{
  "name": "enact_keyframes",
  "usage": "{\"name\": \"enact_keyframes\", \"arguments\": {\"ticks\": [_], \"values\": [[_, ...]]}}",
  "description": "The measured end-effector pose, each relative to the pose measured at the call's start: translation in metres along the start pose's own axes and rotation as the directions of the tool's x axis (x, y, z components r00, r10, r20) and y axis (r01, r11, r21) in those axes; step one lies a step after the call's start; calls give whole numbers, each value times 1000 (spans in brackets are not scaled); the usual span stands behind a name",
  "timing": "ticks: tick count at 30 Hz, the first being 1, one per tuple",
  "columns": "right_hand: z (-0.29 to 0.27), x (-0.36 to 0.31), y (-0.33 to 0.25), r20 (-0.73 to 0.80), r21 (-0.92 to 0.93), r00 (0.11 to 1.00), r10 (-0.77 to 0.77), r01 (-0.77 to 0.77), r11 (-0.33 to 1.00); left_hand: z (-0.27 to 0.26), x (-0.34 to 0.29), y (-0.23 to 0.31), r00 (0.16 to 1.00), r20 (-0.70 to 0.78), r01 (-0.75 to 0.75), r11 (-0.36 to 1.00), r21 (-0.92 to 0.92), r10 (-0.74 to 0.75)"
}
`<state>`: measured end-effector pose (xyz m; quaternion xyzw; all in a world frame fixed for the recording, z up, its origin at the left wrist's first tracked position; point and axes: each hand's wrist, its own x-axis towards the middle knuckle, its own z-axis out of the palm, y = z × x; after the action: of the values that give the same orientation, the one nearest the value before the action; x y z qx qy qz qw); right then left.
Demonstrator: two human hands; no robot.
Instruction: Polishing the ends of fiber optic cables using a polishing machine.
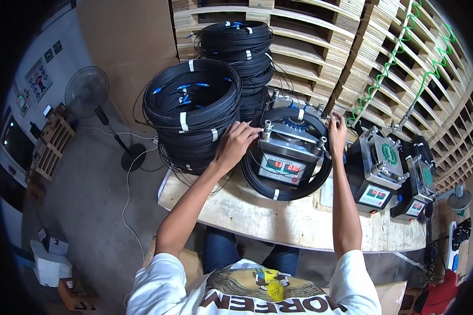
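Note:
A boxy metal bench machine (282,169) with a lit red and green display stands on the wooden table, posts with metal knobs at its corners. A coil of black cable (276,194), bound with white tape, hangs around it, loops passing over the top and below the front panel. My left hand (236,144) reaches in from the left, its thumb and forefinger closed at the front left metal knob (267,129). On the opposite side, my right hand (338,134) is raised beside the coil's right edge with fingers bent. What its fingertips touch is hard to see.
Tall stacks of black cable coils (184,123) with blue connectors stand left and behind. Two similar machines (379,163) sit at the right of the table (236,220). Wooden pallets (310,47) rise behind, with green coiled hoses (394,58). A fan (115,128) stands on the floor.

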<state>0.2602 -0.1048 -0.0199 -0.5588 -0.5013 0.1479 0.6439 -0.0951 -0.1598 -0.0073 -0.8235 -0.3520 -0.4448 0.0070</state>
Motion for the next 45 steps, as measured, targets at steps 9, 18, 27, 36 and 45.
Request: {"name": "enact_keyframes", "arguments": {"ticks": [9,18,27,36,45], "values": [[-11,1,12,-12,-4,1000,25,-25,1000,24,-7,26,932,120,361,883,-299,-341],[-9,0,4,-35,154,998,43,-37,987,52,16,59,971,7,237,961,-141,-239],[-30,-105,-86,-189,-458,979,69,-150,876,49,17,46,961,-254,130,990,52,-113],[-34,-129,-53,-143,-114,990,11,-27,993,53,15,14,919,72,392,876,-282,-388],[-29,-142,-74,-124,-161,983,-137,117,980,51,16,7,919,96,395,880,-264,-383]]}}
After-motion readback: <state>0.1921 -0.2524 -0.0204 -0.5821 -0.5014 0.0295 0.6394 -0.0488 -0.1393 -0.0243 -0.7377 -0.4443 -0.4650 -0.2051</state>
